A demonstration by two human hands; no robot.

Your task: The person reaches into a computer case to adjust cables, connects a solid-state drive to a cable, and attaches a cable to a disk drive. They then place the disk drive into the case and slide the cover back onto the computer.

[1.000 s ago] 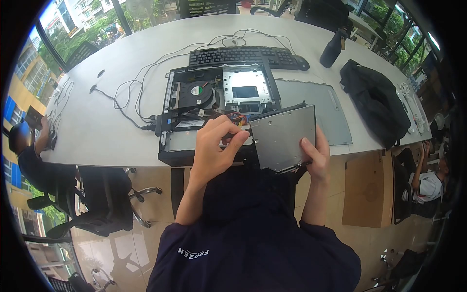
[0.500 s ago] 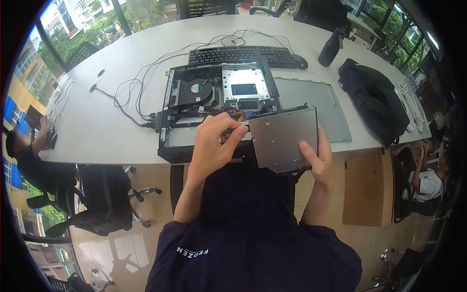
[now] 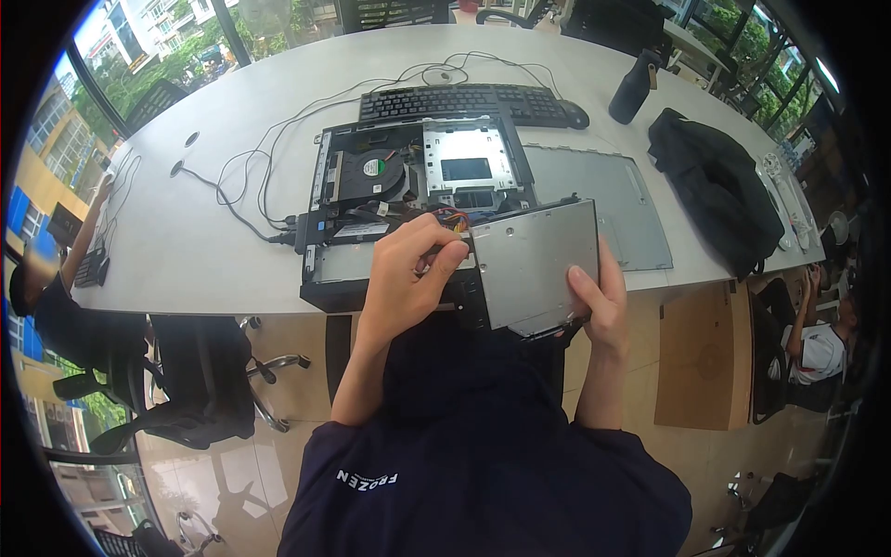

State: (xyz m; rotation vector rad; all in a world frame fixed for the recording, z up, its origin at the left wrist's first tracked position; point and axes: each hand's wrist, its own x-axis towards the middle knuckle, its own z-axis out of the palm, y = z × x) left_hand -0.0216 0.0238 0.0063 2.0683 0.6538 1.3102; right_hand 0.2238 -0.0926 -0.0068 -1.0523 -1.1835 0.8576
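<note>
A flat silver optical drive [image 3: 538, 265] with a black edge is tilted above the front right of an opened desktop computer case [image 3: 348, 263]. My right hand [image 3: 605, 302] grips the drive's right side, thumb on the metal face, fingers behind it. At the drive's left edge, my left hand [image 3: 408, 274] is closed in a pinch; whatever lies between its fingertips is too hidden to name. Inside the case I see a black fan [image 3: 367, 174], a silver metal bracket [image 3: 469, 153] and coloured wires [image 3: 455, 217] just behind my left fingers.
Behind the case lie a keyboard [image 3: 464, 100] and mouse [image 3: 574, 115]. A metal cover panel [image 3: 603, 200], a dark bottle [image 3: 633, 88] and a black bag [image 3: 715, 195] are on the right. Cables [image 3: 246, 176] cross the table's left. One person [image 3: 56, 288] sits at left, another [image 3: 817, 334] at right.
The drive and my right hand have shifted slightly left and tilted, so its face looks brighter. My left hand has barely moved. The person at left has stretched an arm forward.
</note>
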